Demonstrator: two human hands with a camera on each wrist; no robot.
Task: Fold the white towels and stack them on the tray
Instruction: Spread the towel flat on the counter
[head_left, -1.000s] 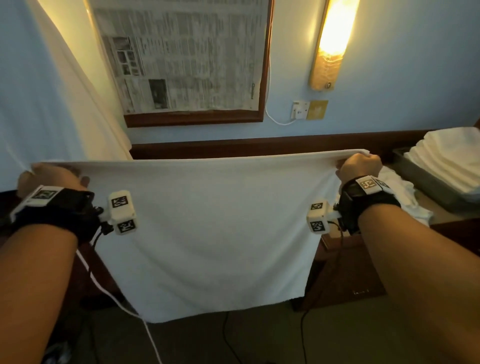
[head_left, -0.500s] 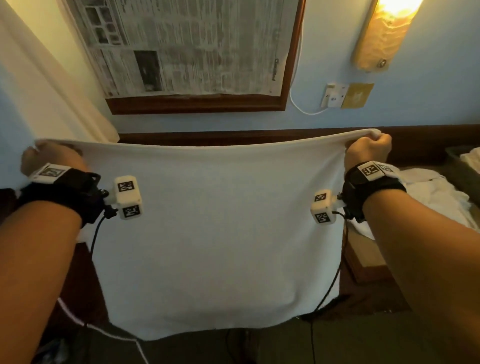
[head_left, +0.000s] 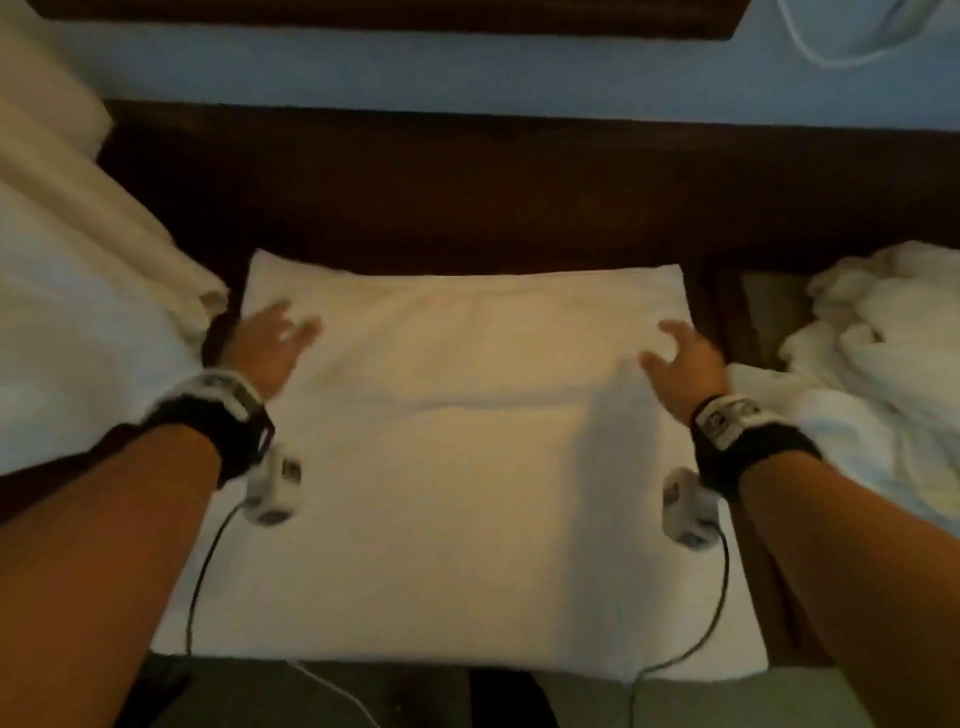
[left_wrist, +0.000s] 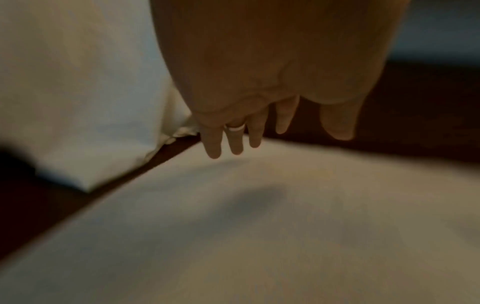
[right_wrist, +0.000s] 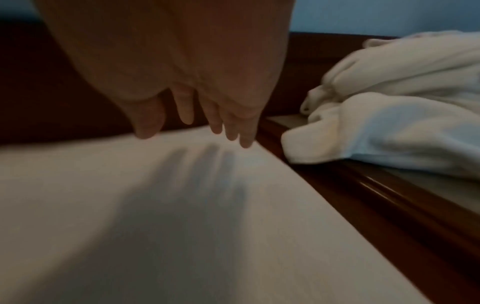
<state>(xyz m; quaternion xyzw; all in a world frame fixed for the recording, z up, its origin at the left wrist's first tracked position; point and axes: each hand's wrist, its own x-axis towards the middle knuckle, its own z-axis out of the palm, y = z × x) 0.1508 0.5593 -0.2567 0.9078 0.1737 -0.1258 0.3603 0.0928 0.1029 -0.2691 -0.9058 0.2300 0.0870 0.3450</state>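
Head view: we see a white towel (head_left: 457, 467) spread flat on a dark wooden top (head_left: 415, 197), its near edge hanging over the front. A faint crease runs across its middle. Our left hand (head_left: 267, 345) is over the towel's far left corner, fingers straight and spread, holding nothing. Our right hand (head_left: 685, 358) is over the far right corner, likewise loose and spread, gripping nothing. Both are blurred, so we cannot tell whether the fingertips touch the cloth or hover just above it.

In the left wrist view the fingers (left_wrist: 235, 142) point down at the towel's edge, a pale ring (left_wrist: 235, 128) on one of them, with a shadow on the cloth below. In the right wrist view the fingers (right_wrist: 231, 129) hang straight over the towel's far right corner, again with shadow beneath.

To the right, just beside the towel, lies a heap (head_left: 878, 364) of crumpled white towels on a lighter surface. To the left we see draped white cloth (head_left: 78, 312), reaching down to the top. Each wrist wears a black band (head_left: 218, 426) with a cabled camera.
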